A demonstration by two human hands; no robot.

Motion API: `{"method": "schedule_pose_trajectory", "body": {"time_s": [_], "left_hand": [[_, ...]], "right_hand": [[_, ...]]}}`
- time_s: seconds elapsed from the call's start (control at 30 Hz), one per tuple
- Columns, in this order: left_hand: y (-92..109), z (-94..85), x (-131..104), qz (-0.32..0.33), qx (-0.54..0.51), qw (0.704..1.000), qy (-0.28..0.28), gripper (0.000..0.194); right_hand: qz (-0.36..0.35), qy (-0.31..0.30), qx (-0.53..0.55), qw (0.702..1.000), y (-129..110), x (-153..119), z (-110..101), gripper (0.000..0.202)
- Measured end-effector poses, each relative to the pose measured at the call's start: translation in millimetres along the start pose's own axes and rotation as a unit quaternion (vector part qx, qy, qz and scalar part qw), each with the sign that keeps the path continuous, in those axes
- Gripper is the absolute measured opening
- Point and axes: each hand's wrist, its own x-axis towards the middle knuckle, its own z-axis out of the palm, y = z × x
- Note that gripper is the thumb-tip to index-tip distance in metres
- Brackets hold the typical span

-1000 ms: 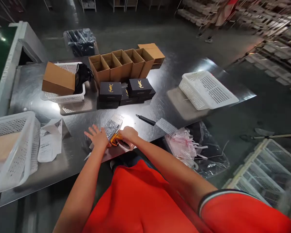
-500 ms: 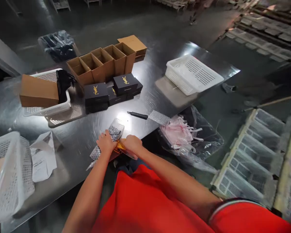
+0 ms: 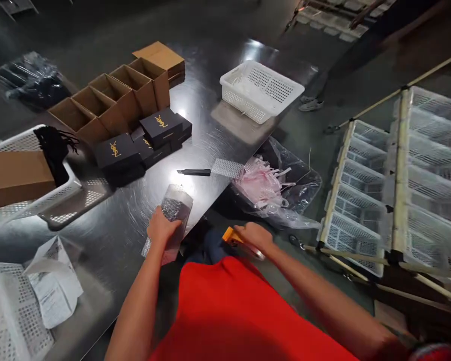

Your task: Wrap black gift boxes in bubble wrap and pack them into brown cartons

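My left hand [image 3: 161, 228] is wrapped round a bubble-wrapped package [image 3: 176, 204] at the near edge of the metal table [image 3: 135, 210]. Off the table's edge, to the right, my right hand [image 3: 254, 235] grips an orange tape dispenser [image 3: 231, 235], apart from the package. Beyond the package lies a black cutter knife [image 3: 194, 172], beside a flat piece of bubble wrap [image 3: 227, 169]. Black boxes with gold logos [image 3: 161, 125] are stacked farther back on the left.
Open brown cartons [image 3: 108, 95] stand behind the black boxes. White baskets [image 3: 244, 103] sit on the table. A plastic bag of pink pouches [image 3: 263, 183] hangs by its edge. Racks of clear bins [image 3: 364, 185] and a person's shoe [image 3: 311, 104] are at right.
My right hand has moved right, away from the package, with the tape dispenser. My left hand stays on the package. The view has turned to the right.
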Motion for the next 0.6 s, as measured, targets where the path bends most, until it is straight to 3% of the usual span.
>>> {"method": "schedule_pose_trajectory", "body": {"time_s": [0.07, 0.1, 0.23, 0.33, 0.43, 0.53, 0.6], "left_hand": [[-17.6, -13.6, 10.0, -0.05, -0.179, 0.982, -0.037, 0.068], [-26.7, -20.2, 12.3, -0.072, -0.281, 0.956, -0.05, 0.062], [-58.8, -35.0, 2.1, -0.145, -0.572, 0.806, -0.047, 0.037], [-80.7, -27.2, -13.4, -0.23, -0.666, 0.71, 0.008, 0.025], [-96.8, -7.0, -24.9, -0.297, -0.711, 0.632, 0.086, 0.025], [-96.8, 13.2, -34.3, -0.328, -0.728, 0.582, 0.154, 0.036], [-89.3, 23.2, -39.1, -0.357, -0.744, 0.534, 0.182, 0.044]], "right_hand": [[0.004, 0.016, -0.048, 0.999, 25.8, 10.0, -25.4, 0.04], [-0.004, 0.035, -0.053, 0.998, 33.0, 15.4, -36.4, 0.039], [-0.093, 0.132, 0.057, 0.985, 26.8, 46.9, -63.9, 0.037], [-0.189, 0.186, 0.049, 0.963, 0.2, 93.5, -81.1, 0.039], [-0.263, 0.213, -0.099, 0.936, -30.2, 158.7, -104.6, 0.032], [-0.313, 0.19, -0.186, 0.912, -57.4, 227.1, -122.3, 0.025], [-0.33, 0.17, -0.207, 0.905, -73.6, 268.7, -125.7, 0.024]]}}
